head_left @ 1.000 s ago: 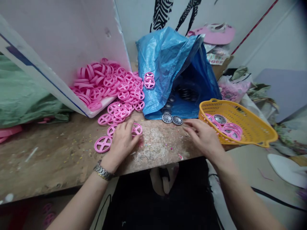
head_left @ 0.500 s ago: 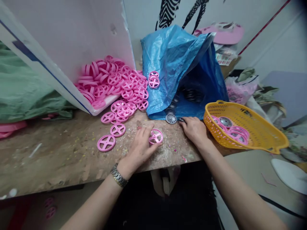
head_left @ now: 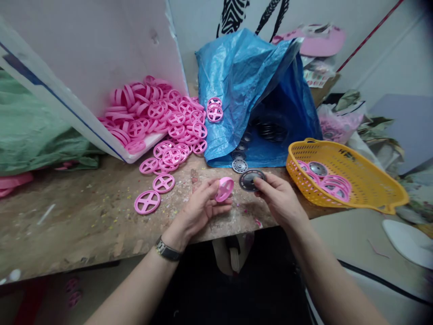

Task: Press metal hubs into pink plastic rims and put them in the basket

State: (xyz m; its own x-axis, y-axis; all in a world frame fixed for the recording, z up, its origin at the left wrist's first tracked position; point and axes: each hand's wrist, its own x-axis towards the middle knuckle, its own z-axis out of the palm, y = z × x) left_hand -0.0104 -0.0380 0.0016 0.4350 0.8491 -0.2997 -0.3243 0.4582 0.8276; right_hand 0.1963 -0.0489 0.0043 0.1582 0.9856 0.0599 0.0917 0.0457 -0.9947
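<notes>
Between the thumb and fingers of my left hand (head_left: 203, 207) is a pink spoked wheel ring (head_left: 224, 189), tilted up on edge above the bench. My right hand (head_left: 282, 198) pinches a dark grey disc (head_left: 251, 180), its thumb on the face. The ring and the disc face each other with a small gap. Just behind the disc, a lighter grey disc (head_left: 240, 166) lies at the mouth of the blue bag (head_left: 230, 67), where several more discs sit in shadow. Two loose pink rings (head_left: 147, 202) rest on the bench left of my left hand.
A pile of pink rings (head_left: 158, 113) spills from a white foam box (head_left: 142, 27) at the left. At the right, a yellow basket (head_left: 372, 194) holds pink rings and grey discs. The worn wooden bench (head_left: 84, 225) ends at a front edge above my lap.
My left hand has lifted the pink ring off the bench and tilted it. My right hand has turned and come inward from the bag's mouth, with the grey disc now plainly showing in it.
</notes>
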